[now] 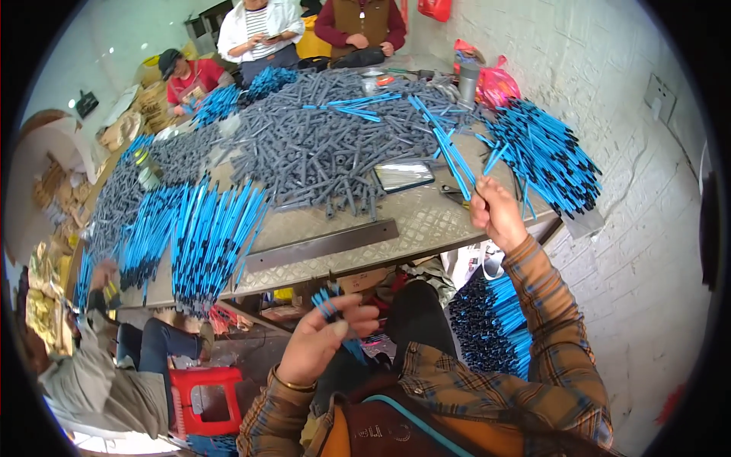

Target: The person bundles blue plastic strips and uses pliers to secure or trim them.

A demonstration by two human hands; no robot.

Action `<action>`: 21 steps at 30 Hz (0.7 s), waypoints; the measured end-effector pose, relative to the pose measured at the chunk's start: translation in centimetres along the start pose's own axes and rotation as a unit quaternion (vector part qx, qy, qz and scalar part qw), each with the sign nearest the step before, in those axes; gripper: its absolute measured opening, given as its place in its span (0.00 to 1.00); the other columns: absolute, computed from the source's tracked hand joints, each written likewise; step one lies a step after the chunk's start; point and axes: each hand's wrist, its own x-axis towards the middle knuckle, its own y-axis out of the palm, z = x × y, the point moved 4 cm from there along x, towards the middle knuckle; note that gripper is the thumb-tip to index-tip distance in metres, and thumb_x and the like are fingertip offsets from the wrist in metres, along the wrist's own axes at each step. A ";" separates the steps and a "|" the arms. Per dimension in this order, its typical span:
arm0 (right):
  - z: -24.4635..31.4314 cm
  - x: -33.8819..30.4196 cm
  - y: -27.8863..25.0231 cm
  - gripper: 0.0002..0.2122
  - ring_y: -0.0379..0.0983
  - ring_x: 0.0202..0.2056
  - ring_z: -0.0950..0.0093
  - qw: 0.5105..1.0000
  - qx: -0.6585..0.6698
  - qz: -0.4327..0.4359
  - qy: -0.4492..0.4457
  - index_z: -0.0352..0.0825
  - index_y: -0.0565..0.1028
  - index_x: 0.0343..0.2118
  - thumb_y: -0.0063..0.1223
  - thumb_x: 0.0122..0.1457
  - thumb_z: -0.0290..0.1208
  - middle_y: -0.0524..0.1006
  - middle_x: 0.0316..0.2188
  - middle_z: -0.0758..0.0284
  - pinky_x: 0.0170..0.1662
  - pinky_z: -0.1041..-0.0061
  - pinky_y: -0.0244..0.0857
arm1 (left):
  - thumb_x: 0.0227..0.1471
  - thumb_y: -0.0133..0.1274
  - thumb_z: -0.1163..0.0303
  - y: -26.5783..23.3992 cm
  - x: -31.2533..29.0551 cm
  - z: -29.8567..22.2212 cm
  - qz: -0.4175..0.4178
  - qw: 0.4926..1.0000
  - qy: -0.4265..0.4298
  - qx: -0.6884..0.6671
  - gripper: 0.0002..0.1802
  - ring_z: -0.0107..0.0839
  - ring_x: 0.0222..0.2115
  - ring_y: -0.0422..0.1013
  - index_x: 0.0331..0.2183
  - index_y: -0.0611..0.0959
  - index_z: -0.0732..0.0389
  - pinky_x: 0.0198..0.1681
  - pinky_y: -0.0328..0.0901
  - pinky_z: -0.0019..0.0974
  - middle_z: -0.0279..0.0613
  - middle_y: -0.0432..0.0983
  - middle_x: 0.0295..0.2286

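Note:
Low in front of me, my left hand (326,339) is closed around a few thin blue sticks with black parts (323,303); their lower ends show beneath the fingers. My right hand (496,213) is raised at the table's right edge. Its fingers pinch the near ends of long blue sticks (454,161) that slant up and left over the tabletop. Beside it on the right lies a big heap of blue sticks with black ends (550,156). A large pile of short grey tubes (304,145) covers the middle of the table (335,251).
A flat metal bar (324,245) lies along the near edge, with a clear-topped rectangular case (403,176) behind it. More blue sticks (213,244) fan out at the left. A co-worker (114,365) sits there by a red stool (204,396). Other people stand beyond the table.

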 end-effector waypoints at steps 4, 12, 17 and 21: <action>-1.7 -1.5 1.5 0.05 0.48 0.12 0.85 0.993 -0.098 0.017 -0.061 0.41 0.61 0.28 0.38 0.60 0.33 0.57 0.13 0.77 0.14 0.84 0.43 | 0.53 0.46 0.69 -0.4 1.6 -1.8 -0.056 0.996 0.033 -0.061 0.21 0.43 0.40 0.70 0.48 0.66 0.66 0.45 0.64 0.42 0.56 0.70 0.41; -1.6 -1.2 -2.8 0.05 0.48 0.12 0.85 0.988 0.040 -0.138 -0.063 0.41 0.60 0.28 0.36 0.61 0.31 0.56 0.13 0.76 0.14 0.83 0.44 | 0.54 0.44 0.70 -0.8 3.2 -1.3 -0.071 0.994 0.028 -0.081 0.17 0.39 0.38 0.71 0.45 0.68 0.65 0.42 0.66 0.39 0.53 0.72 0.39; -2.2 -4.5 -4.3 0.04 0.49 0.12 0.85 0.986 0.079 -0.135 -0.064 0.39 0.61 0.30 0.35 0.61 0.31 0.57 0.13 0.76 0.14 0.83 0.47 | 0.55 0.42 0.70 -1.0 3.5 -0.8 -0.089 0.993 0.014 -0.074 0.16 0.40 0.37 0.71 0.46 0.68 0.64 0.40 0.67 0.40 0.55 0.71 0.39; -2.8 -8.1 -1.3 0.04 0.51 0.14 0.85 0.991 -0.065 -0.044 -0.113 0.36 0.62 0.33 0.36 0.61 0.29 0.59 0.14 0.74 0.16 0.83 0.49 | 0.54 0.44 0.70 -1.4 4.0 -0.9 -0.114 0.988 0.014 -0.100 0.16 0.36 0.36 0.72 0.46 0.68 0.64 0.38 0.67 0.35 0.51 0.72 0.39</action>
